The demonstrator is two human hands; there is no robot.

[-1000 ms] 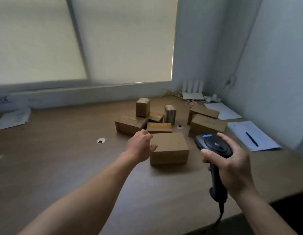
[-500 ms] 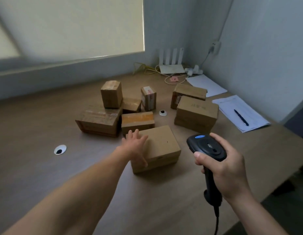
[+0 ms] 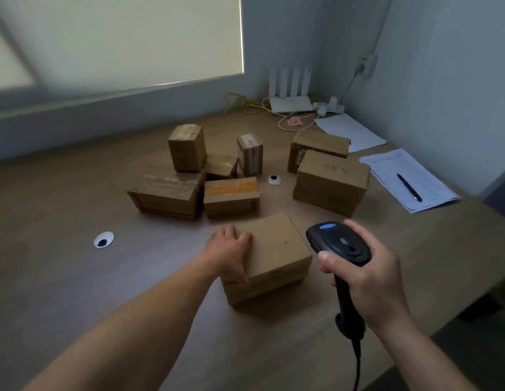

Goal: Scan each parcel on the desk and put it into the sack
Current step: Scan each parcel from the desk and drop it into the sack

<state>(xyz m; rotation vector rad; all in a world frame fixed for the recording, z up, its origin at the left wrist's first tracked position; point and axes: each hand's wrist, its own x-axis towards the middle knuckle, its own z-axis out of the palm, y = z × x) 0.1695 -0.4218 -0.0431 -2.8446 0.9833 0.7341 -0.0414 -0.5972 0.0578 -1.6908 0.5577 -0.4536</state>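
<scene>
Showing a bare left hand (image 3: 228, 254) and a bare right hand (image 3: 369, 283). Showing a bare left forearm (image 3: 149, 314) and a bare right forearm (image 3: 415, 354), both lying uncovered right down to the lower frame edge. Showing a short, plain nail on the right thumb.

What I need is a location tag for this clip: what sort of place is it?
Probably a small office corner used for parcel handling: cardboard parcels on a wooden desk, a barcode scanner, a router.

Left hand (image 3: 231, 256) outstretched; right hand (image 3: 369, 283) (fingers (image 3: 358, 232) curled) nearer.
</scene>
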